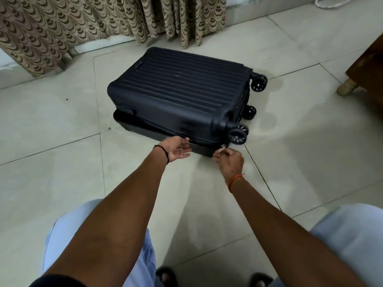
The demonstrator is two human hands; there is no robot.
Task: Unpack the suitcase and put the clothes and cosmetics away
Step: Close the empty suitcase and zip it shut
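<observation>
A dark navy ribbed hard-shell suitcase (pixel 178 94) lies flat and closed on the tiled floor, its wheels pointing right. At its near right corner my right hand (pixel 230 160) pinches the small metal zipper pull (pixel 223 147). My left hand (pixel 178 149) is open, palm turned right, fingers straight and resting against the suitcase's near side by the zip seam. No clothes or cosmetics are in sight.
Patterned brown curtains (pixel 87 23) hang behind the suitcase. A wooden furniture piece with a pale foot (pixel 348 87) stands at the right edge. My knees in light trousers and dark sandals (pixel 165 276) fill the bottom of the view. A white cable (pixel 331 2) lies at the top right.
</observation>
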